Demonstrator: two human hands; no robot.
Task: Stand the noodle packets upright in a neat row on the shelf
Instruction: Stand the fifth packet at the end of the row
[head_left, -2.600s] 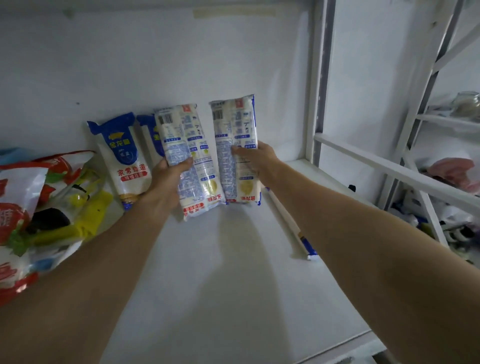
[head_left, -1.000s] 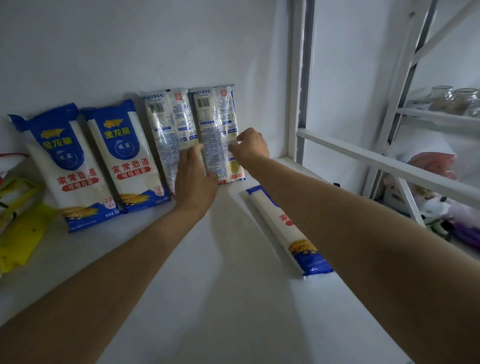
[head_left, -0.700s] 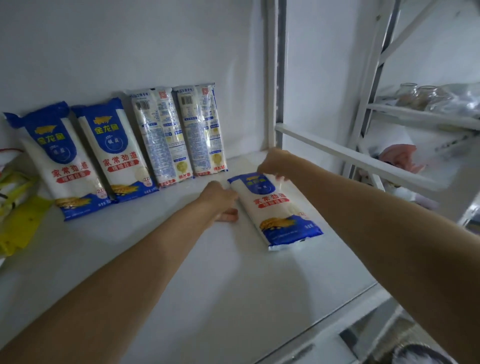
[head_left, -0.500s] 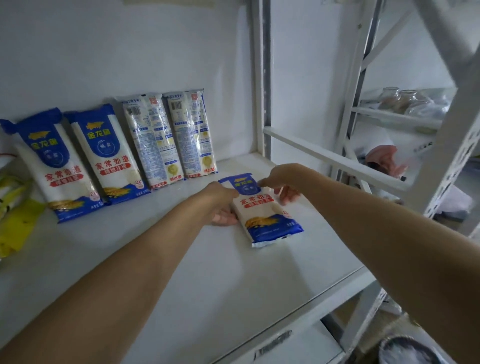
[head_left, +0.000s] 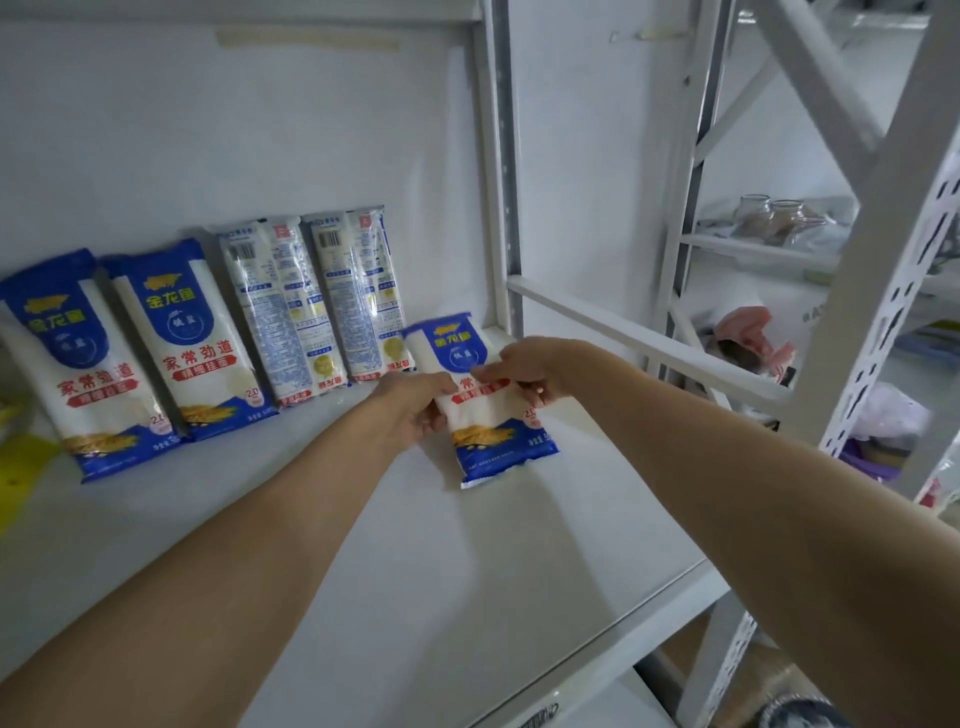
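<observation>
Leaning already against the back wall of the shelf (head_left: 467, 571): four noodle packets (head_left: 249, 322) in a row. Gripping the fifth packet (head_left: 483, 400) near the right rear corner, left hand (head_left: 415, 405) and right hand (head_left: 524, 369) closed around its middle, tilted, probably heading for the row's right end.

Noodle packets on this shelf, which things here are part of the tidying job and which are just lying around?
Part of the job:
four noodle packets leaning against the back wall
fifth packet, held by left hand and right hand
shelf

Lying about:
glass jars
pink item
yellow packaging
</observation>
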